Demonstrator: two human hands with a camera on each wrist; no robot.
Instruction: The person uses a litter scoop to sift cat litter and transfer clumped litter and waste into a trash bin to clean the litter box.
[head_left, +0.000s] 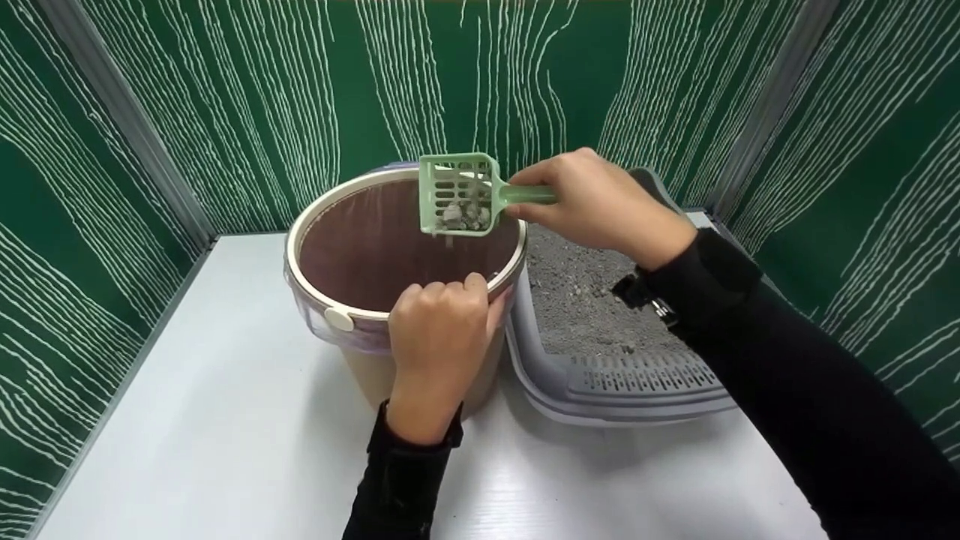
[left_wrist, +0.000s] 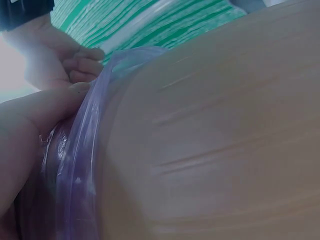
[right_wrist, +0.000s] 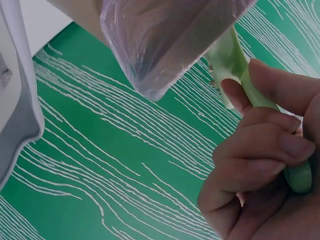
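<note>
A green slotted litter scoop (head_left: pixel 457 161) is held over the right part of the bin's mouth, with grey litter clumps (head_left: pixel 465 216) in it. My right hand (head_left: pixel 592 196) grips the scoop's handle, fingers curled round it in the right wrist view. The round bin (head_left: pixel 339 193) has a cream rim and a clear purplish bag (left_wrist: pixel 82 175) folded over its edge. My left hand (head_left: pixel 441 326) holds the near right part of that rim, knuckles up. In the left wrist view its thumb presses the bag below the rim.
Right of the bin stands a grey litter box (head_left: pixel 551 367) containing grey litter (head_left: pixel 577 307), its near edge slotted. Both stand on a white tabletop (head_left: pixel 217 420). Green panels (head_left: pixel 375 82) with white wavy lines enclose the back and sides.
</note>
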